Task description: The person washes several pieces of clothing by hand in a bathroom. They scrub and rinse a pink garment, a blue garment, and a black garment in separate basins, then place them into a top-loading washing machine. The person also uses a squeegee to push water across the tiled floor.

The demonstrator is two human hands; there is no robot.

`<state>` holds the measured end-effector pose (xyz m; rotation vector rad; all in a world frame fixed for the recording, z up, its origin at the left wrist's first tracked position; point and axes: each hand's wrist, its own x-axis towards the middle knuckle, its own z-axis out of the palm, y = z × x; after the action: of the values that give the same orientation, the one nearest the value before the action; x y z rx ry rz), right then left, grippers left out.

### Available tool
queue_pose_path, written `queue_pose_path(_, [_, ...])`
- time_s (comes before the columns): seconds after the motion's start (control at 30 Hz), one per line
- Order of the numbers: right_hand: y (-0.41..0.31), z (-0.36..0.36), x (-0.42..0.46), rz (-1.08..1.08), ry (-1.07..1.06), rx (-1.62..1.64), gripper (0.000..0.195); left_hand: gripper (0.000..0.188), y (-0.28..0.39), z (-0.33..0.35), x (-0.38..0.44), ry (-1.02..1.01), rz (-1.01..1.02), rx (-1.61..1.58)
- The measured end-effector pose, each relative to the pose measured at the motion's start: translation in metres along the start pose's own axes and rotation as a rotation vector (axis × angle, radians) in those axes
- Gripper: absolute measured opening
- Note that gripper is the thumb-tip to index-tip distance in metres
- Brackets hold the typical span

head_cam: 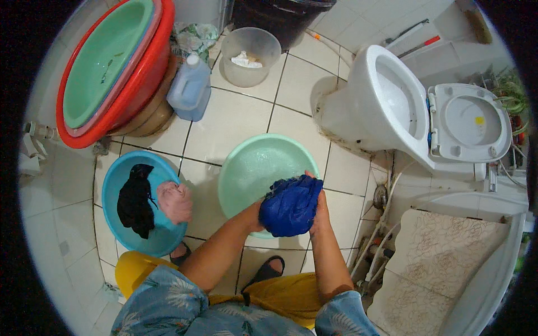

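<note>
A bunched wet dark blue cloth (291, 206) is held between my two hands over the near right part of a pale green plastic basin (239, 180). My left hand (255, 217) grips the cloth from its left side, its fingers mostly hidden by it. My right hand (320, 210) holds the right side, with a fingertip showing at the top edge. Water lies in the green basin. To the left, a blue basin (110, 185) has a black garment (136, 206) inside and a pink cloth (174, 201) at its right rim.
Stacked red and green basins (164, 54) lean at upper left, beside a jug of bluish liquid (190, 90). Beyond are a clear bucket (246, 77) and a black bin (277, 21). A toilet (357, 101) stands at right, with hoses (378, 227) and a patterned panel (437, 252) nearer me.
</note>
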<state>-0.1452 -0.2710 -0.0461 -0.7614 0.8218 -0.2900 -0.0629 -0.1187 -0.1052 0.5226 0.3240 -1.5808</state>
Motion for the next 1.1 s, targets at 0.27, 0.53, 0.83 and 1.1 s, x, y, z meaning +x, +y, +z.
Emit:
queue_pose_path(0.27, [-0.008,0.005,-0.004,-0.048,0.082,0.010,0.045,0.053,0.030,0.021,-0.013,0.102,-0.072,-0.080])
queue_pose_path(0.53, [-0.026,0.026,-0.013,-0.515,0.201,-0.250,0.031,0.080,0.026,0.052,-0.040,-0.098,0.168,-0.184])
queue_pose_path(0.83, [0.004,0.045,-0.031,-0.165,0.148,0.070,0.036,0.042,0.032,0.042,0.011,-0.042,0.205,-0.446])
queue_pose_path(1.1, [0.002,0.028,-0.024,-0.268,0.089,0.050,0.052,0.035,0.037,0.053,0.025,0.299,0.358,-0.438])
